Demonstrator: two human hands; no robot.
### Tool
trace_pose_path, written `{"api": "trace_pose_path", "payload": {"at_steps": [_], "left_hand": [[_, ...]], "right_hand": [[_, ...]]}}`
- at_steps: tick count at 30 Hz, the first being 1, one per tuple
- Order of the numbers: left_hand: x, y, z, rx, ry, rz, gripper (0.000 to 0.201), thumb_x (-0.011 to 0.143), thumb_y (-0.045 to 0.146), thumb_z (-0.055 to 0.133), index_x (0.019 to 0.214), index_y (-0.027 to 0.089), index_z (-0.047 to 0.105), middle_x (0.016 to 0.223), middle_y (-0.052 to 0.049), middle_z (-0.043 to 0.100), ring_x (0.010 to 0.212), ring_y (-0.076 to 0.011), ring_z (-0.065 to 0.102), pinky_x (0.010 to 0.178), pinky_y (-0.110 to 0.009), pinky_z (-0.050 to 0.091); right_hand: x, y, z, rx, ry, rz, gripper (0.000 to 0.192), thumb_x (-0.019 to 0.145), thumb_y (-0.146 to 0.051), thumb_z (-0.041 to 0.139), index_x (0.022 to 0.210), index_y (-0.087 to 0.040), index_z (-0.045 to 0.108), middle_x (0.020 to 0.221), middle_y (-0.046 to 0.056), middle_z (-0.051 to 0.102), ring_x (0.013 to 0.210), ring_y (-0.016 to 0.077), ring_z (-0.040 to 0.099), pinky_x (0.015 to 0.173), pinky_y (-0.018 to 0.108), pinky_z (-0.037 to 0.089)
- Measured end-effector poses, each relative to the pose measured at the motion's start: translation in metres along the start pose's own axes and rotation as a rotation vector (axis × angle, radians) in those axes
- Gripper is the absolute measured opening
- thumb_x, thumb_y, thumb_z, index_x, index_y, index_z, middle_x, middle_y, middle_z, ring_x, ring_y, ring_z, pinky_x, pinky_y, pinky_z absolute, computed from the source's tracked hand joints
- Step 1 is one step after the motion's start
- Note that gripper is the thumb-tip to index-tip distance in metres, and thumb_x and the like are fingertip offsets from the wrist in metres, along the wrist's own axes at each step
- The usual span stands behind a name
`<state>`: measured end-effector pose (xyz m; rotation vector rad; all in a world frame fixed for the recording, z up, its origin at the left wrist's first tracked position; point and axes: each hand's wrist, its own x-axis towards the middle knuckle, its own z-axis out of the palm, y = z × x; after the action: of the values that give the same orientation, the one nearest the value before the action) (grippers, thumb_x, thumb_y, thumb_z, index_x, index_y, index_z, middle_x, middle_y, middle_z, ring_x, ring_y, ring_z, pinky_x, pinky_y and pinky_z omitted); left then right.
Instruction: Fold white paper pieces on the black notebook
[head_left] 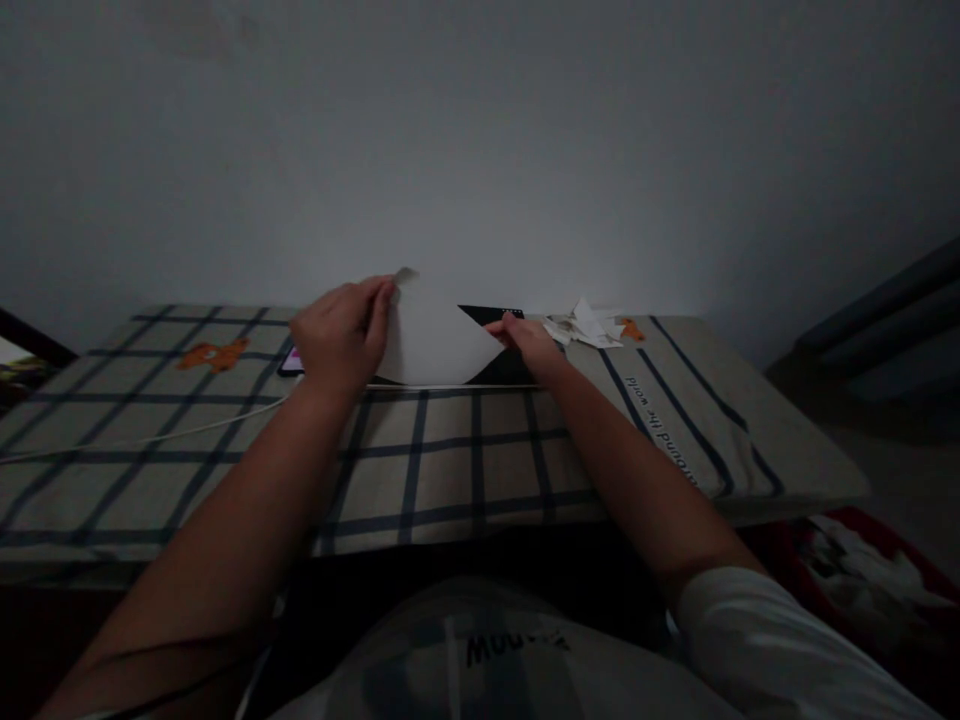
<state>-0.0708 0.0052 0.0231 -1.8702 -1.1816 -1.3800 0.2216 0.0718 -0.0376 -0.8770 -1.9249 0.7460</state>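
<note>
A white sheet of paper bends upward over a flat black item near the table's far edge. My left hand is closed in a pinch on the sheet's upper left corner, which curls over the fingertips. At the sheet's right side, my right hand has its fingers pinched on the paper's edge. The black item shows at the right beneath the paper; a row of small light marks runs along its top. The sheet hides most of it, so I cannot tell its kind.
Crumpled white paper lies right of my right hand. A phone is partly behind my left hand, with a pale cable running left. A checked tablecloth covers the table against the wall. A red bin stands lower right.
</note>
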Motion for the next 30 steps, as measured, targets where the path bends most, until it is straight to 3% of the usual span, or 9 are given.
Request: {"api": "trace_pose_path", "payload": {"at_steps": [3, 6, 8, 11, 15, 21, 24, 27, 30], "left_hand": [[0.01, -0.002, 0.006, -0.056, 0.16, 0.042, 0.039, 0.119, 0.049, 0.052, 0.113, 0.026, 0.083, 0.094, -0.006, 0.086, 0.081, -0.0209, 0.08, 0.077, -0.036, 0.058], [0.011, -0.008, 0.011, -0.175, 0.232, 0.109, 0.034, 0.118, 0.046, 0.053, 0.112, 0.026, 0.08, 0.097, -0.008, 0.086, 0.088, -0.0217, 0.081, 0.082, -0.037, 0.06], [0.008, -0.014, 0.015, -0.206, 0.109, 0.129, 0.03, 0.116, 0.045, 0.053, 0.115, 0.027, 0.078, 0.1, -0.008, 0.084, 0.095, -0.0236, 0.081, 0.088, -0.04, 0.061], [0.001, -0.028, 0.022, -0.207, -0.09, 0.229, 0.019, 0.106, 0.032, 0.062, 0.115, 0.028, 0.078, 0.111, -0.009, 0.084, 0.102, -0.0251, 0.079, 0.093, -0.044, 0.062], [-0.011, -0.046, 0.036, -0.213, -0.318, 0.339, 0.018, 0.094, 0.018, 0.063, 0.101, 0.025, 0.079, 0.12, -0.011, 0.085, 0.112, -0.0282, 0.08, 0.095, -0.047, 0.065], [-0.03, -0.07, 0.057, -0.153, -0.808, 0.28, 0.038, 0.09, 0.012, 0.058, 0.115, 0.02, 0.086, 0.136, -0.016, 0.083, 0.126, -0.0322, 0.079, 0.105, -0.051, 0.068], [-0.03, -0.07, 0.055, -0.102, -0.882, 0.186, 0.046, 0.098, 0.011, 0.049, 0.122, 0.02, 0.088, 0.147, -0.016, 0.079, 0.134, -0.0327, 0.077, 0.11, -0.052, 0.067], [-0.028, -0.057, 0.049, -0.109, -0.883, 0.121, 0.05, 0.101, 0.013, 0.046, 0.132, 0.022, 0.085, 0.152, -0.014, 0.077, 0.137, -0.0322, 0.076, 0.116, -0.054, 0.064], [-0.036, -0.035, 0.046, -0.17, -0.912, 0.085, 0.048, 0.113, 0.036, 0.051, 0.151, 0.018, 0.076, 0.165, -0.018, 0.068, 0.153, -0.0359, 0.066, 0.128, -0.059, 0.055]], "right_hand": [[-0.001, -0.007, -0.003, 0.051, 0.146, -0.058, 0.048, 0.093, -0.071, 0.079, 0.099, -0.024, 0.086, 0.1, 0.006, 0.085, 0.09, 0.0226, 0.075, 0.087, 0.039, 0.062], [-0.002, -0.018, -0.008, -0.008, 0.336, -0.165, 0.03, 0.098, -0.054, 0.077, 0.091, -0.025, 0.082, 0.091, 0.005, 0.081, 0.086, 0.0213, 0.073, 0.083, 0.039, 0.061], [-0.001, -0.025, -0.016, -0.094, 0.471, -0.251, 0.024, 0.101, -0.046, 0.072, 0.089, -0.026, 0.079, 0.089, 0.004, 0.08, 0.087, 0.0218, 0.073, 0.084, 0.04, 0.062], [0.003, -0.027, -0.033, -0.247, 0.513, -0.426, 0.018, 0.104, -0.038, 0.07, 0.092, -0.028, 0.078, 0.094, 0.007, 0.083, 0.092, 0.0248, 0.077, 0.092, 0.046, 0.065], [0.003, -0.009, -0.049, -0.441, 0.327, -0.559, 0.012, 0.102, -0.029, 0.069, 0.099, -0.028, 0.081, 0.113, 0.009, 0.089, 0.108, 0.0268, 0.083, 0.101, 0.05, 0.066], [-0.021, 0.027, -0.04, -0.572, -0.11, -0.653, 0.014, 0.101, -0.022, 0.07, 0.103, -0.023, 0.084, 0.12, 0.012, 0.09, 0.11, 0.0275, 0.087, 0.095, 0.044, 0.069], [-0.028, 0.026, -0.029, -0.582, -0.308, -0.531, 0.014, 0.102, -0.021, 0.074, 0.107, -0.024, 0.086, 0.113, 0.007, 0.091, 0.102, 0.0234, 0.087, 0.091, 0.037, 0.068], [-0.028, 0.019, -0.022, -0.625, -0.353, -0.474, 0.012, 0.104, -0.021, 0.077, 0.108, -0.022, 0.088, 0.11, 0.008, 0.091, 0.102, 0.0235, 0.086, 0.092, 0.036, 0.066], [-0.026, 0.016, -0.018, -0.604, -0.359, -0.456, 0.01, 0.104, -0.02, 0.079, 0.106, -0.021, 0.089, 0.108, 0.009, 0.091, 0.101, 0.0242, 0.086, 0.091, 0.036, 0.066]]}}
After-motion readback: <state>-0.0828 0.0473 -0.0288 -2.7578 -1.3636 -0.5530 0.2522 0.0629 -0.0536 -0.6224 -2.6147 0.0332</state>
